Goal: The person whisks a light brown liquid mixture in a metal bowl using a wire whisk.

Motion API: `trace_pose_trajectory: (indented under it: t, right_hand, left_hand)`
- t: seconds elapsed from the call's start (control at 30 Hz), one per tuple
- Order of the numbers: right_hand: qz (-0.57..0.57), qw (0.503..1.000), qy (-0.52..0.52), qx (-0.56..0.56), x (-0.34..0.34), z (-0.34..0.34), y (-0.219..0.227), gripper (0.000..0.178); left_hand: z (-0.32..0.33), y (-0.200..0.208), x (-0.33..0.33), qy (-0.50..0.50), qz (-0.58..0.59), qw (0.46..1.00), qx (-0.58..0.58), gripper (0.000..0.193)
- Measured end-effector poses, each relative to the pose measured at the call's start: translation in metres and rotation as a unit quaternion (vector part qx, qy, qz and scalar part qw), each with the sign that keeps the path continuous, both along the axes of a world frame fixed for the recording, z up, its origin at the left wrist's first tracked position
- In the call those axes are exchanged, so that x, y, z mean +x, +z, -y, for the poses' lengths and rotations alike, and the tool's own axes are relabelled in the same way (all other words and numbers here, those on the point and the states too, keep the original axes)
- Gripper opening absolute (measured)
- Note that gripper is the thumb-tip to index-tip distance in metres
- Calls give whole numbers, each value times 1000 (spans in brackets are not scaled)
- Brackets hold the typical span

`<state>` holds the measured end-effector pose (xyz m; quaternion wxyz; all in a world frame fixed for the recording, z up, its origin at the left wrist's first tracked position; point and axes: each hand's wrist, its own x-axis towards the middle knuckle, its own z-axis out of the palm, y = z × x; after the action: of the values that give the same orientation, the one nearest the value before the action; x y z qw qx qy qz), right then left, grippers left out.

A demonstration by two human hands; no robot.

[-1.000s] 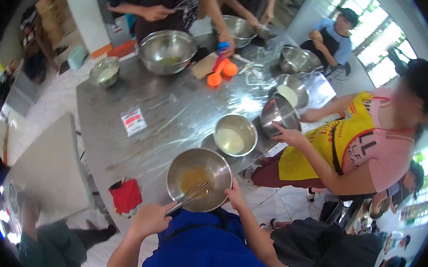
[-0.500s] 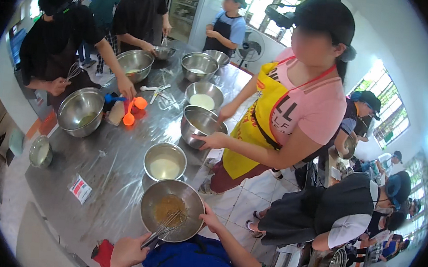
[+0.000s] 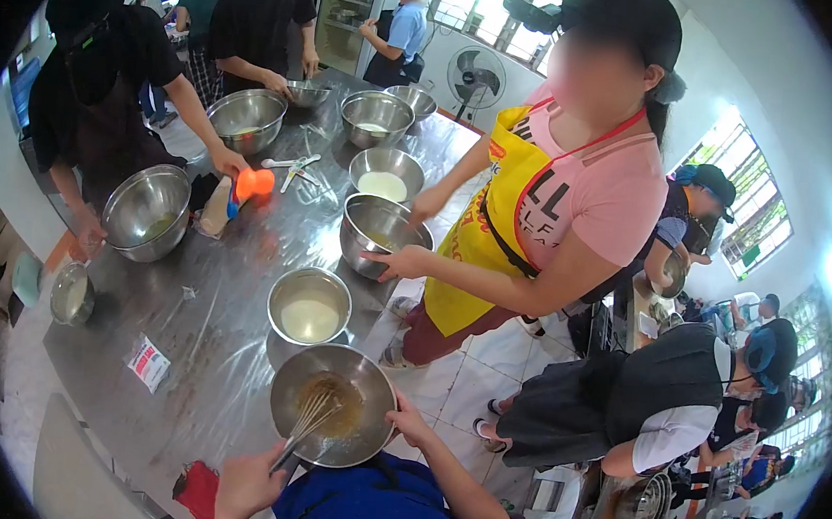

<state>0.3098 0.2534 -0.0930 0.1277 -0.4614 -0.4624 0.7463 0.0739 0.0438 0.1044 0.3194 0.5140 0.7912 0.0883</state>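
In the head view, your left hand (image 3: 252, 484) is closed around the handle of a whisk (image 3: 313, 414), its wires in the brown mixture (image 3: 346, 411) inside a steel bowl (image 3: 375, 390). Your right hand (image 3: 411, 424) grips that bowl's right rim, fingers curled, near the surface's (image 3: 206, 365) edge, just beside a bowl of pale liquid (image 3: 281, 298).

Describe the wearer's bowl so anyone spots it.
Find the steel table, then the blue apron at bottom centre. Above that, the right hand grips the steel bowl; unlike the neighbouring bowl of pale liquid, it contains brown mixture and a whisk.
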Motion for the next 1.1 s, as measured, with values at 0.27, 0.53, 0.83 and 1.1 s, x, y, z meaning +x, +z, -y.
trace_pose_trajectory:
  t: [0.27,0.53,0.83,1.1]
  right_hand:
    - [9,1000,30,1,-22,4,27,78]
    - [-75,993,83,25,-76,13,6,79]
    - [-93,978,183,47,-129,17,-2,80]
    - [-98,959,259,51,-158,20,3,84]
  left_hand:
    - [35,31,-38,49,-9,995,-80,47]
    - [65,29,-36,82,44,993,-74,51]
    - [93,10,-9,189,33,981,-27,48]
    - [121,-1,-11,302,56,951,17,53]
